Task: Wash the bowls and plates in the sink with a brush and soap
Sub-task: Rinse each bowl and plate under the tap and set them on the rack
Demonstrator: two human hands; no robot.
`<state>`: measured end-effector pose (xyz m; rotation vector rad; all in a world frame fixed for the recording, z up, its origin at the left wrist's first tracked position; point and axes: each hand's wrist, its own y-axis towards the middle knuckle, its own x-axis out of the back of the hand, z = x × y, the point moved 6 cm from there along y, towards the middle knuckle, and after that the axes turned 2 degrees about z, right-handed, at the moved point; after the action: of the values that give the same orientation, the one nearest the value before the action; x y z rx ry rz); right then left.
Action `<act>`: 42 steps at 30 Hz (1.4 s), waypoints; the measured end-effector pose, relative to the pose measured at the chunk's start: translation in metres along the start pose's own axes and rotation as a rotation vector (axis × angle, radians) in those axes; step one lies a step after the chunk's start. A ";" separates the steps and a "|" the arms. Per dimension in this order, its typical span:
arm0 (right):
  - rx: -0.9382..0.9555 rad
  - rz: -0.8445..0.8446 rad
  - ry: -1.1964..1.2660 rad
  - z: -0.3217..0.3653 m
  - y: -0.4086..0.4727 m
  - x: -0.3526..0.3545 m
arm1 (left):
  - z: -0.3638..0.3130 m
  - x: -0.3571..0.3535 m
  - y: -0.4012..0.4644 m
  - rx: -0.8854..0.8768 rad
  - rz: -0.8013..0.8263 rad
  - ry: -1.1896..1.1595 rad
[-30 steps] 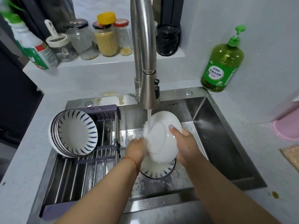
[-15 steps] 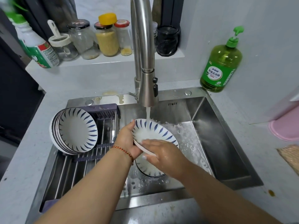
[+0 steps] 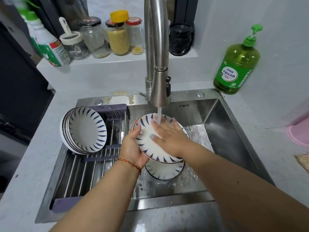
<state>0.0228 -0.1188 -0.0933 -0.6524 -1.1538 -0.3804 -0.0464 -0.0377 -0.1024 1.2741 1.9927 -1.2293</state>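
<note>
rinsing is the step in hand, i'd say, and from where i'm standing it is going sensibly. going left to right: washed plates (image 3: 84,130) are leaning on edge in the rack (image 3: 93,158) over the left of the sink (image 3: 234,131). next, the left hand (image 3: 133,148) is gripping the plate (image 3: 147,141) by its left rim, fingers curled underneath, thumb on top, tilting it toward the person. the right hand (image 3: 168,136) is lying flat inside it, fingers straight and together, with water from the tap (image 3: 158,91) running over the fingertips (image 3: 173,122). to do this well, i'd judge she should be sweeping the palm round the whole face and keeping the tilt so the water is draining off. the plate is white with dark blue leaf strokes round the rim, wet and glossy, looking slippery. another plate (image 3: 164,171) is lying beneath it on the sink floor. the soap (image 3: 235,64) is standing far right on the counter. i'm not seeing any brush.
</note>
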 end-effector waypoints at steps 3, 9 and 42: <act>-0.044 0.030 -0.092 -0.019 -0.011 -0.001 | -0.007 0.012 0.003 -0.098 -0.068 0.007; 0.056 -0.007 0.063 -0.009 -0.061 -0.014 | -0.019 0.010 0.006 -0.169 -0.121 0.020; -0.651 -0.358 2.062 -0.031 -0.078 -0.052 | -0.017 0.045 -0.020 -0.099 -0.462 0.641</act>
<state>-0.0207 -0.2004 -0.1275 -0.2618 0.9044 -1.3061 -0.0836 -0.0056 -0.1199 1.3098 2.8955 -0.9535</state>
